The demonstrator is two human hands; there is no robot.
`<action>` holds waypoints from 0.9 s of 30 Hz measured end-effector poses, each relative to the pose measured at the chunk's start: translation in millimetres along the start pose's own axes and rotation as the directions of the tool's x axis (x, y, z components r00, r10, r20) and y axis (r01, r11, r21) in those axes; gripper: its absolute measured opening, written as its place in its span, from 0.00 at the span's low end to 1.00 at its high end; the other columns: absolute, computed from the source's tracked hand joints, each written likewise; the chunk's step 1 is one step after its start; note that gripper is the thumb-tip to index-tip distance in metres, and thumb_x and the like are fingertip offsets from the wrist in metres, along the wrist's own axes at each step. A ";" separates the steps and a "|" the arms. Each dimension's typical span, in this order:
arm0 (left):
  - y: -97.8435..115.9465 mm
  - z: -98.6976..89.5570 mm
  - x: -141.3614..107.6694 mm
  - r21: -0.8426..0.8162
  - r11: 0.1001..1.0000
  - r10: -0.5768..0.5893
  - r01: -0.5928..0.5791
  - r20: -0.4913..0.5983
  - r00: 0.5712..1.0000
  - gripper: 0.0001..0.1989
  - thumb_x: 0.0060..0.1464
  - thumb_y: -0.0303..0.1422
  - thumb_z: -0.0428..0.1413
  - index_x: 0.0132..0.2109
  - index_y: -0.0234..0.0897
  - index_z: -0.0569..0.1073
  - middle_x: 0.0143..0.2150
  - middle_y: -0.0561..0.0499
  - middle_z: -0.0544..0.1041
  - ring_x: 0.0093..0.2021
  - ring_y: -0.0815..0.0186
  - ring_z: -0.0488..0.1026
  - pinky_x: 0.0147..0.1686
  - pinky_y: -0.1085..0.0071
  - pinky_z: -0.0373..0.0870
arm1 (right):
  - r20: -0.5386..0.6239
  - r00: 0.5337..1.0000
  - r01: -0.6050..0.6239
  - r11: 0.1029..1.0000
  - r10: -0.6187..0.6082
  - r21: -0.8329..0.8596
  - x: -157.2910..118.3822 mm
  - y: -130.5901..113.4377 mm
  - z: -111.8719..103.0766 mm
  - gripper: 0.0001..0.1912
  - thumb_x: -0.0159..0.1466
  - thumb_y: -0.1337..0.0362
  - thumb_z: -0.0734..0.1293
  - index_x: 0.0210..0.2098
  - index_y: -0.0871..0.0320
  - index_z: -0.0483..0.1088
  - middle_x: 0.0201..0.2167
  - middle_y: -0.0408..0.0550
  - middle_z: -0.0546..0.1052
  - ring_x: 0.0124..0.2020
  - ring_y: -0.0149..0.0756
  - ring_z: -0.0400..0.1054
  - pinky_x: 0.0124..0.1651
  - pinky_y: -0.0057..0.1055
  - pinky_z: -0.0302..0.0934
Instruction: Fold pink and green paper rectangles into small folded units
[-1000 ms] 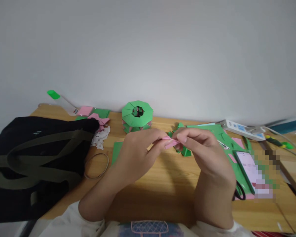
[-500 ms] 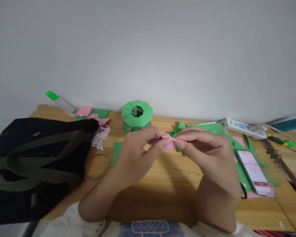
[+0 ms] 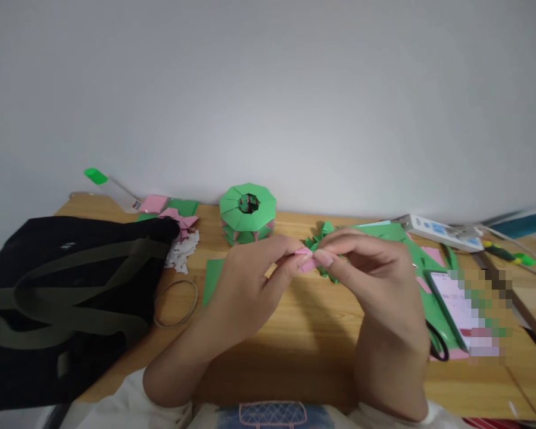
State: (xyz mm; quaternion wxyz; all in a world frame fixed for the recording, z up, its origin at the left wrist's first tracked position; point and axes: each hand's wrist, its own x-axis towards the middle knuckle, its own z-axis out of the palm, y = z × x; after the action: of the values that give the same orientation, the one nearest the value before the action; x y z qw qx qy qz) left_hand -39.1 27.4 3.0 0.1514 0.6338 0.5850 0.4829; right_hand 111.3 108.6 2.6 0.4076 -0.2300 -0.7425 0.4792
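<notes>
Between the fingertips of both hands is a small folded piece of pink paper (image 3: 308, 266), held above the table. My left hand (image 3: 261, 280) pinches it from the left, thumb in front. From the right, my right hand (image 3: 368, 274) pinches it too, and the two thumbs nearly meet. Much of the pink paper is covered by the fingers. Behind the hands stands a round green and pink folded-paper model (image 3: 249, 213) with a hole in its top. Green folded pieces (image 3: 326, 231) lie partly hidden behind my right hand.
A black bag (image 3: 71, 298) covers the table's left side. Near it lie a thin ring (image 3: 196, 298), white paper scraps (image 3: 181, 255), pink folded pieces (image 3: 181, 220) and a green sheet (image 3: 212, 277). To the right are a phone (image 3: 449, 304) and a power strip (image 3: 442, 231).
The pink paper has turned slightly between the fingers, and less of it shows. My right thumb has shifted a little left and lies over its edge.
</notes>
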 end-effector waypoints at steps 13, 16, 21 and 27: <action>-8.1 6.3 3.6 -0.549 0.810 -0.256 0.207 -0.013 0.967 0.06 0.54 0.25 0.57 0.30 0.37 0.75 0.28 0.57 0.79 0.28 0.75 0.74 0.31 0.83 0.70 | 0.034 0.996 -0.086 0.990 0.082 0.113 0.7 7.3 6.2 0.03 0.58 0.68 0.70 0.31 0.53 0.76 0.28 0.42 0.75 0.30 0.30 0.67 0.31 0.28 0.61; -6.8 6.8 2.4 -0.527 0.833 -0.233 0.171 -0.052 0.971 0.06 0.55 0.26 0.57 0.30 0.37 0.75 0.28 0.56 0.79 0.29 0.74 0.75 0.30 0.83 0.71 | 0.013 0.999 -0.047 0.994 0.046 0.096 -0.9 5.7 6.3 0.05 0.58 0.70 0.70 0.31 0.53 0.76 0.29 0.42 0.76 0.31 0.31 0.68 0.33 0.29 0.61; -3.7 6.9 -0.8 -0.378 0.920 -0.171 0.102 -0.155 0.973 0.03 0.55 0.27 0.57 0.33 0.38 0.75 0.29 0.57 0.79 0.30 0.74 0.76 0.31 0.83 0.72 | 0.050 0.998 -0.034 0.993 0.029 0.109 -0.6 0.6 5.0 0.04 0.59 0.67 0.70 0.34 0.52 0.77 0.29 0.42 0.76 0.29 0.29 0.67 0.30 0.28 0.61; -1.8 8.4 -5.0 -0.307 0.950 -0.118 0.055 -0.190 0.975 0.07 0.54 0.26 0.58 0.40 0.41 0.74 0.30 0.58 0.80 0.32 0.72 0.78 0.32 0.81 0.74 | -0.009 0.999 -0.046 0.994 0.047 0.096 -2.7 -2.2 5.8 0.07 0.61 0.69 0.68 0.30 0.53 0.77 0.28 0.41 0.77 0.30 0.28 0.67 0.32 0.27 0.61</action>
State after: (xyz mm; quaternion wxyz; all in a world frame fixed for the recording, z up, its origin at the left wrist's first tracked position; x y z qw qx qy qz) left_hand -32.8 26.6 -4.6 0.2055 0.5236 0.5451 0.6217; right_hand 108.1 102.6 2.3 0.4110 -0.2301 -0.7108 0.5224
